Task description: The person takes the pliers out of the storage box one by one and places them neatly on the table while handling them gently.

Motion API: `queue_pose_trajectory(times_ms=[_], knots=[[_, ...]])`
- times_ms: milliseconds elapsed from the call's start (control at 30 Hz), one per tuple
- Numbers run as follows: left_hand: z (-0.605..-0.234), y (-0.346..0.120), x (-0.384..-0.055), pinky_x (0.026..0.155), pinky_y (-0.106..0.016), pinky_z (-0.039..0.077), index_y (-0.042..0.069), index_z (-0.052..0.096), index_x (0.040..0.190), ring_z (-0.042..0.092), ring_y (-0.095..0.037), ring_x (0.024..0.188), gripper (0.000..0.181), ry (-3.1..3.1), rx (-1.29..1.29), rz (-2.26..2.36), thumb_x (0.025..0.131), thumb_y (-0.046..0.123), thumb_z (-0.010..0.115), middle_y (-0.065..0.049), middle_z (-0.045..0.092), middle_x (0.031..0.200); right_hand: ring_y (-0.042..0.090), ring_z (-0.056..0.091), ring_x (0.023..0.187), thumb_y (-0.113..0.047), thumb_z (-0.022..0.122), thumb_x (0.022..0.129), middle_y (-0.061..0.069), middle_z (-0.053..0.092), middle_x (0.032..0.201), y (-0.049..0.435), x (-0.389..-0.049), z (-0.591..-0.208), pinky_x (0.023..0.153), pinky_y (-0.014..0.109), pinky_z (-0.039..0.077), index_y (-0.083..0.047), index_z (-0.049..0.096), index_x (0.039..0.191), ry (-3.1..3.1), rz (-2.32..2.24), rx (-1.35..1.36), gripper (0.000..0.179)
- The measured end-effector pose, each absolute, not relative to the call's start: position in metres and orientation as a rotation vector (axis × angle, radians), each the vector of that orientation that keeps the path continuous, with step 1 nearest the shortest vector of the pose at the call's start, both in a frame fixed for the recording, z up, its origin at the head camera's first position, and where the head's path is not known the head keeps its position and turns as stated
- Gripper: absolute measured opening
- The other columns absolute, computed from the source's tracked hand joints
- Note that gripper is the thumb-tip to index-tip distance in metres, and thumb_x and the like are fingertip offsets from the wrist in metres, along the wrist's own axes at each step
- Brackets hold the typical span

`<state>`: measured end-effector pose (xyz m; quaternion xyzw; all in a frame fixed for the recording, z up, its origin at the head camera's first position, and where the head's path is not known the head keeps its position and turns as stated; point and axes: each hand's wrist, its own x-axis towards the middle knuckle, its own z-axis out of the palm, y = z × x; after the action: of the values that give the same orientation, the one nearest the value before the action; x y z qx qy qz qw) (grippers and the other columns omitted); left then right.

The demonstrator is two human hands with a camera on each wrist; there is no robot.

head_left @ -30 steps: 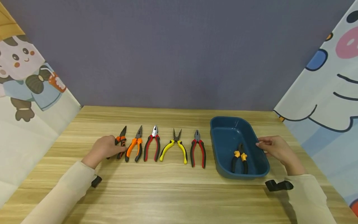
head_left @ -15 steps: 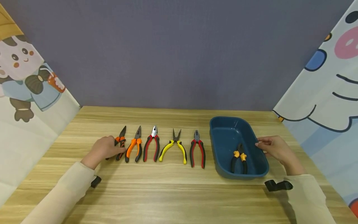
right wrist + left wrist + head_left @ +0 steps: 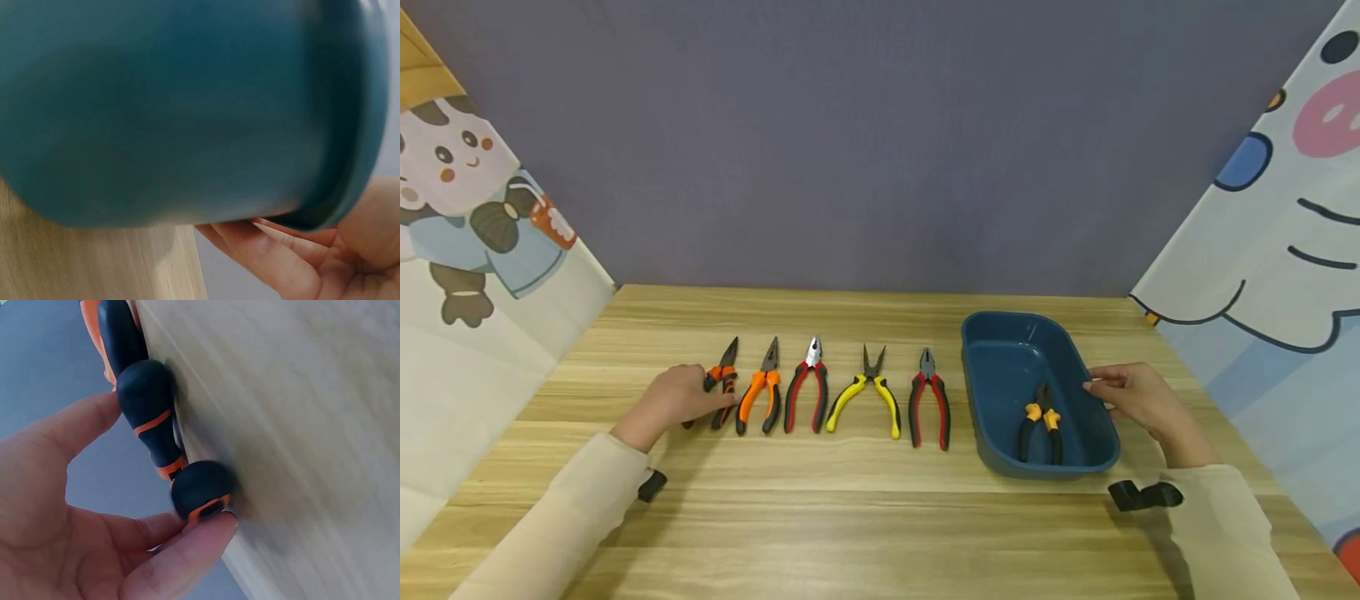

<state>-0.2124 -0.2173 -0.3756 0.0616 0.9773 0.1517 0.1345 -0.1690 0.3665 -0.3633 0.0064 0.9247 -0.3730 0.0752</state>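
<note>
At the left end of a row of pliers, my left hand point(image 3: 677, 398) grips orange-and-black pliers point(image 3: 727, 377) that lie on the table. In the left wrist view the thumb touches one black handle point(image 3: 147, 397) and the fingers bear on the other handle point(image 3: 203, 487). On the right, my right hand point(image 3: 1138, 402) holds the side rim of a blue plastic bin point(image 3: 1011, 467). The right wrist view shows fingers point(image 3: 265, 253) against the outside of the bin wall, under the lip. Inside the bin lie pliers with yellow-and-black handles point(image 3: 1041, 422).
Beside the left hand lie orange-and-black long-nose pliers point(image 3: 758, 392). Further right are red-and-black pliers point(image 3: 822, 387), spread yellow-handled pliers point(image 3: 857, 386) and another red-and-black pair point(image 3: 917, 396). A grey wall panel point(image 3: 880, 150) stands behind the wooden table point(image 3: 850, 533).
Both hands keep their holds, and the pliers and bin stay in place. The head view shifts only very slightly.
</note>
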Motion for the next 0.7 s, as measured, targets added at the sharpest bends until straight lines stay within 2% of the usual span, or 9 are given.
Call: queue_pose_trajectory(times_ms=[133, 267, 333, 433, 600, 700], knots=[[-0.370, -0.218, -0.209, 0.048, -0.028, 0.032, 0.002, 0.049, 0.074, 0.035, -0.014, 0.050, 0.044, 2.816, 0.195, 0.482, 0.086, 0.042, 0.063, -0.003, 0.039, 0.061, 0.043, 0.060, 0.102, -0.021, 0.051, 0.098, 0.037, 0.050, 0.124, 0.366, -0.169, -0.364, 0.072, 0.041, 0.055, 0.018, 0.042, 0.130, 2.770, -1.123, 0.025, 0.051], [-0.363, -0.219, -0.207, 0.051, -0.030, 0.035, -0.010, 0.054, 0.090, 0.040, -0.017, 0.054, 0.051, 2.818, 0.218, 0.493, 0.087, 0.040, 0.062, -0.010, 0.049, 0.069, 0.042, 0.060, 0.101, -0.023, 0.051, 0.098, 0.037, 0.049, 0.125, 0.367, -0.170, -0.365, 0.073, 0.042, 0.055, 0.018, 0.041, 0.131, 2.758, -1.125, 0.032, 0.053], [-0.361, -0.218, -0.206, 0.052, -0.031, 0.035, -0.014, 0.053, 0.097, 0.041, -0.019, 0.056, 0.055, 2.825, 0.225, 0.494, 0.087, 0.039, 0.061, -0.011, 0.051, 0.071, 0.041, 0.061, 0.100, -0.023, 0.051, 0.098, 0.037, 0.049, 0.125, 0.367, -0.170, -0.364, 0.073, 0.041, 0.055, 0.018, 0.041, 0.131, 2.752, -1.126, 0.034, 0.054], [-0.357, -0.217, -0.206, 0.053, -0.031, 0.036, -0.016, 0.054, 0.100, 0.043, -0.019, 0.057, 0.057, 2.839, 0.235, 0.477, 0.088, 0.039, 0.061, -0.016, 0.055, 0.076, 0.040, 0.061, 0.100, -0.023, 0.051, 0.098, 0.037, 0.049, 0.124, 0.366, -0.170, -0.364, 0.073, 0.041, 0.055, 0.018, 0.041, 0.131, 2.754, -1.127, 0.030, 0.053], [-0.352, -0.209, -0.209, 0.052, -0.030, 0.034, -0.004, 0.052, 0.081, 0.039, -0.018, 0.056, 0.044, 2.859, 0.238, 0.440, 0.089, 0.038, 0.060, -0.010, 0.047, 0.069, 0.038, 0.063, 0.097, -0.021, 0.051, 0.098, 0.038, 0.050, 0.122, 0.367, -0.169, -0.363, 0.072, 0.041, 0.055, 0.019, 0.041, 0.129, 2.766, -1.134, 0.013, 0.052], [-0.350, -0.203, -0.211, 0.049, -0.029, 0.030, 0.006, 0.044, 0.070, 0.032, -0.015, 0.052, 0.039, 2.870, 0.250, 0.437, 0.089, 0.036, 0.060, -0.002, 0.033, 0.061, 0.037, 0.064, 0.094, -0.020, 0.051, 0.098, 0.038, 0.051, 0.121, 0.368, -0.169, -0.363, 0.070, 0.040, 0.055, 0.020, 0.041, 0.128, 2.768, -1.138, 0.007, 0.052]])
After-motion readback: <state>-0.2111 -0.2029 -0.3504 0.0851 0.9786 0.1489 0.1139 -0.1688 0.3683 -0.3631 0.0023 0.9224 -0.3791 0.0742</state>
